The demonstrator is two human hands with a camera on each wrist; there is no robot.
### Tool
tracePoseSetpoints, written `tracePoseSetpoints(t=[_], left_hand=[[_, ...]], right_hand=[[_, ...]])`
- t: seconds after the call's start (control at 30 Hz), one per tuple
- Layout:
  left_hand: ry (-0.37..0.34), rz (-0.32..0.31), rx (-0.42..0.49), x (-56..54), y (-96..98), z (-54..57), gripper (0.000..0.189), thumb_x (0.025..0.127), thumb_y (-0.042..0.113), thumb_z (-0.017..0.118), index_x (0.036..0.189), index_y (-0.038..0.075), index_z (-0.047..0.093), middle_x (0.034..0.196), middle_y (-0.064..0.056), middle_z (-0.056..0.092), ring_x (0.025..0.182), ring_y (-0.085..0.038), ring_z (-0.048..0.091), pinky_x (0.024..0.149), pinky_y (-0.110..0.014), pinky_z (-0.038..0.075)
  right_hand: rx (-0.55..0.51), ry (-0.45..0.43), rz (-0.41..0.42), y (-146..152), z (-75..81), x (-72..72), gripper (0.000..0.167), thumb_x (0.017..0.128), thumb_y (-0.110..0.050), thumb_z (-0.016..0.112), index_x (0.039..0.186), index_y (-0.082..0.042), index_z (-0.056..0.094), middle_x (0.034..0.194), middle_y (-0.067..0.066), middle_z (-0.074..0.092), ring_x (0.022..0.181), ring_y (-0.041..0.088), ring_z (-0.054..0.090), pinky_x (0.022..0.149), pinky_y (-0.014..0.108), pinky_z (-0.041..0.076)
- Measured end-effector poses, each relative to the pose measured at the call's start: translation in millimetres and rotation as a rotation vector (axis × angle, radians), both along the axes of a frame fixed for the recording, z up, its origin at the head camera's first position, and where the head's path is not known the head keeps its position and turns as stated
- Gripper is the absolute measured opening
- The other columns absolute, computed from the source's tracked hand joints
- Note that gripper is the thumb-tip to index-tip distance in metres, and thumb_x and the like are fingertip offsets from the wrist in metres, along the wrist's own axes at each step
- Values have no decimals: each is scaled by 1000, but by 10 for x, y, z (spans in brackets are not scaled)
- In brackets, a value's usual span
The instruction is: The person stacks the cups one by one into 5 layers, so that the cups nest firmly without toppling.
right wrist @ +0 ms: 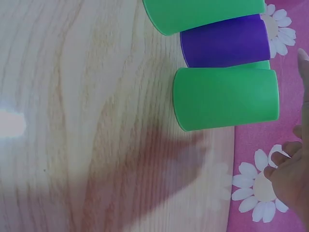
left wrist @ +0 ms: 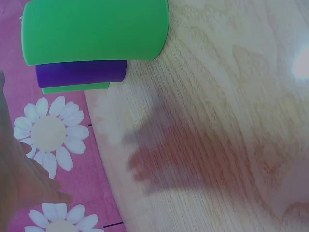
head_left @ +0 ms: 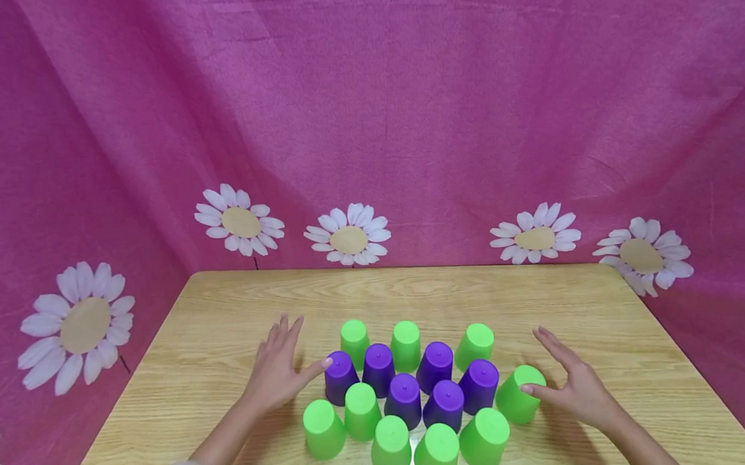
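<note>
Upside-down plastic cups stand in a cluster on the wooden table. Several purple cups (head_left: pixel 405 402) fill the middle, ringed by green ones, such as a front green cup (head_left: pixel 391 447) and a back green cup (head_left: pixel 406 345). My left hand (head_left: pixel 277 372) is spread at the cluster's left side, its thumb tip at the top of the leftmost purple cup (head_left: pixel 340 379); whether it touches I cannot tell. On the other side, my right hand (head_left: pixel 575 386) is spread with its thumb by the rightmost green cup (head_left: pixel 520 394). Neither hand grips anything.
The light wood table (head_left: pixel 226 315) has its back edge against a pink cloth (head_left: pixel 405 120) printed with white daisies. The cloth also runs along the left and right. In both wrist views, hand shadows fall across the tabletop.
</note>
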State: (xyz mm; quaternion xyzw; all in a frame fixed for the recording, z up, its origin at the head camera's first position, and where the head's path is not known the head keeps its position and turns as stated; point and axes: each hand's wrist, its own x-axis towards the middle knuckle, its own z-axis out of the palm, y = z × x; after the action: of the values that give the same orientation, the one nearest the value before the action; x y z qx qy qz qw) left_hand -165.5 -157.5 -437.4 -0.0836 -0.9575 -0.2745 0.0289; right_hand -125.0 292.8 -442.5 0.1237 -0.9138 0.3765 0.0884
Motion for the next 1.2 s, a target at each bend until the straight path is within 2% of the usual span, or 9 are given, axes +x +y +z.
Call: tracePoseSetpoints(t=[0.27, 0.3, 0.4, 0.5, 0.6, 0.87, 0.93, 1.1, 1.2], left_hand=[[-26, -55, 98, -65, 97, -12, 88, 80, 52, 62, 146, 7, 25, 152, -23, 17, 138, -45, 19, 107, -66, 22], [-25, -60, 118, -76, 109, -20, 87, 80, 51, 63, 146, 7, 26, 152, -23, 18, 138, -45, 20, 106, -66, 22], [-39, -76, 185, -114, 144, -44, 86, 80, 48, 64, 145, 6, 28, 152, -22, 21, 138, -43, 22, 108, -63, 24], [-71, -79, 287, -155, 168, -69, 83, 81, 42, 67, 144, 4, 29, 151, -21, 24, 139, -40, 23, 110, -58, 24], [-93, -65, 370, -194, 189, -84, 81, 80, 36, 71, 142, 2, 32, 149, -20, 29, 138, -38, 26, 111, -54, 27], [-88, -65, 448, -244, 288, -88, 77, 74, 27, 78, 136, -1, 42, 138, -22, 45, 128, -38, 42, 103, -54, 39], [-84, -60, 457, -266, 314, -100, 76, 73, 25, 78, 135, -1, 43, 137, -21, 47, 126, -38, 44, 102, -53, 40], [-87, -39, 478, -322, 377, -122, 73, 73, 23, 79, 134, 0, 46, 134, -20, 50, 122, -37, 48, 101, -50, 42], [-97, -35, 489, -338, 410, -120, 71, 72, 22, 80, 132, 0, 48, 132, -21, 51, 121, -38, 49, 100, -50, 43]], right_hand=[[-19, -79, -48, -27, -14, 54, 85, 71, -18, 79, 142, -2, 34, 138, 34, 36, 122, 57, 35, 94, 68, 32], [-21, -85, -53, -28, -21, 61, 84, 71, -18, 79, 141, -2, 35, 138, 33, 38, 122, 55, 36, 100, 60, 35], [-45, -82, -50, -29, -47, 78, 79, 73, -17, 77, 139, -1, 38, 136, 32, 41, 131, 20, 39, 107, 23, 35], [-80, -66, -37, -31, -75, 92, 74, 74, -16, 77, 137, 1, 41, 135, 30, 44, 119, -17, 31, 90, -5, 23], [-118, -51, -17, -33, -103, 102, 71, 74, -14, 76, 134, 4, 43, 133, 28, 47, 110, -27, 28, 89, -6, 24], [-171, -34, -25, -32, -191, 108, 62, 73, -8, 76, 126, 10, 49, 125, 26, 54, 105, -22, 41, 87, -3, 34], [-191, -36, -18, -36, -209, 108, 62, 73, -7, 76, 126, 10, 50, 126, 16, 57, 105, -22, 42, 87, -3, 35], [-263, -9, 5, -51, -250, 107, 60, 72, -1, 76, 123, 14, 49, 117, -26, 50, 105, -19, 45, 87, -2, 37], [-296, -3, 12, -54, -268, 113, 60, 72, 1, 75, 123, 17, 48, 115, -33, 48, 105, -19, 46, 86, -2, 37]])
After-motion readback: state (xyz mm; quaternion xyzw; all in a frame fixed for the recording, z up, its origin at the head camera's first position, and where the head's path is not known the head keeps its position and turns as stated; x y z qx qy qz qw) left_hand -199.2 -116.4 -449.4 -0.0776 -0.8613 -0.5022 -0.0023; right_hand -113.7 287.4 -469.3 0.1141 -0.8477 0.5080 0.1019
